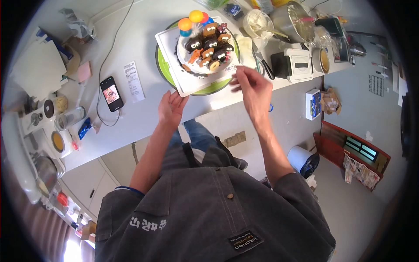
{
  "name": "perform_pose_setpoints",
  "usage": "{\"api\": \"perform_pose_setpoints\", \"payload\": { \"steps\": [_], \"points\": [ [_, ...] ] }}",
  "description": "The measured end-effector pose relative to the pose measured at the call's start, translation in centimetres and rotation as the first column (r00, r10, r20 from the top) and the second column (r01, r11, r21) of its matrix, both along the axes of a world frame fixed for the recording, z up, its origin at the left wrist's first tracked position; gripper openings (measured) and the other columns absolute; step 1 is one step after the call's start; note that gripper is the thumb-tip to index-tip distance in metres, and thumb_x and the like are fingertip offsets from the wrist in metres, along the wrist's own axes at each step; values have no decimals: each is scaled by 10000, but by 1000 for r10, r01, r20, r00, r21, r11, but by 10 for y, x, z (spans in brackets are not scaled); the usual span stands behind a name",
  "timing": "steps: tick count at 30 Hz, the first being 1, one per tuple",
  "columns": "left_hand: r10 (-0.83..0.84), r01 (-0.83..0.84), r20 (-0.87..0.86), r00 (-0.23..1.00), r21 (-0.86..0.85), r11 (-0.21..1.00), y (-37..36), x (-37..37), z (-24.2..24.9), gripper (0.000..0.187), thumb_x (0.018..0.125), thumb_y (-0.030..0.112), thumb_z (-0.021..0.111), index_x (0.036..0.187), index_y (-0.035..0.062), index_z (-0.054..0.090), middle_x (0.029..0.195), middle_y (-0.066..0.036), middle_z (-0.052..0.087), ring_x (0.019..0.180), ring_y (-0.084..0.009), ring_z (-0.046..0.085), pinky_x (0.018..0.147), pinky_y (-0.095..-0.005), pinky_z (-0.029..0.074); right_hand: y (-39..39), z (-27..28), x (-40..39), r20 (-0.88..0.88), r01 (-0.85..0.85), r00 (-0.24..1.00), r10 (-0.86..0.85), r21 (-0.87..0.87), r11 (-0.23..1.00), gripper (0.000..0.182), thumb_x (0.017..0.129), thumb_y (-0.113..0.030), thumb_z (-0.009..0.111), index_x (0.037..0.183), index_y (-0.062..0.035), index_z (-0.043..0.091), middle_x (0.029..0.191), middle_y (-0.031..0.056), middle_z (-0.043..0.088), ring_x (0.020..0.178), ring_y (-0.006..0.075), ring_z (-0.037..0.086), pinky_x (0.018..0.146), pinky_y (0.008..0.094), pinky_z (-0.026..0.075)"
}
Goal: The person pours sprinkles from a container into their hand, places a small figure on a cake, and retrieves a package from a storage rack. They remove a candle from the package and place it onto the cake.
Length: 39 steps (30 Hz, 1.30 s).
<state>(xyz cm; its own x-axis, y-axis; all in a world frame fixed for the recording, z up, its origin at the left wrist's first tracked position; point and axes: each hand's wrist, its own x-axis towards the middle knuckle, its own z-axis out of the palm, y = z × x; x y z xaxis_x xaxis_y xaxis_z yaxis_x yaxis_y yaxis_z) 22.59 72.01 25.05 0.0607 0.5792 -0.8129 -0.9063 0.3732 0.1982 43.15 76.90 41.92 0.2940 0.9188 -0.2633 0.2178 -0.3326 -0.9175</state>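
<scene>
A round cake (pixel 189 56) with dark and brown googly-eyed figures and colourful balls on top stands on a white square board (pixel 173 72). Under the board is a green-rimmed round turntable (pixel 162 65). My left hand (pixel 173 107) is at the board's near left corner, palm up, fingers apart and touching or just under the edge. My right hand (pixel 253 89) hovers near the board's right front side, thumb and fingers bent towards each other; whether something small is between them is too small to tell.
Left of the cake lie a phone (pixel 111 94) on a cable and a paper receipt (pixel 134 81). To the right are scissors (pixel 260 65), a cream tub (pixel 257 24), a metal bowl (pixel 293 22) and a black-and-white box (pixel 297 65). Jars stand far left.
</scene>
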Motion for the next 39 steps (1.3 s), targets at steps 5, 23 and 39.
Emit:
{"api": "perform_pose_setpoints", "payload": {
  "steps": [5,23,39],
  "points": [
    [-30,30,-95,995,-7,1000,-44,-11,31,503,1066,262,447,1234,-204,533,1157,-316,670,1192,-434,631,1070,-468,525,-77,-57,-7,-398,54,899,-182,-312,949,382,1057,-285,564,1135,75,664,933,139,709,826,204,708,761,325,578],
    [65,485,-673,737,592,644,-34,49,120,513,1104,209,312,1198,-189,622,1208,-284,682,1206,-342,637,1084,-389,462,-76,-77,-67,-897,138,116,-426,-410,901,430,1094,-315,380,1200,65,551,1175,184,661,1130,290,654,1018,381,536],
    [114,-105,-90,989,96,990,16,-14,-4,542,1086,283,389,1345,-193,413,1374,-268,536,1350,-333,504,1209,-449,389,8,-41,-1,-873,650,414,-256,87,755,600,1117,-367,346,1401,156,423,1446,245,492,1370,307,493,1188,381,401]
  ]
}}
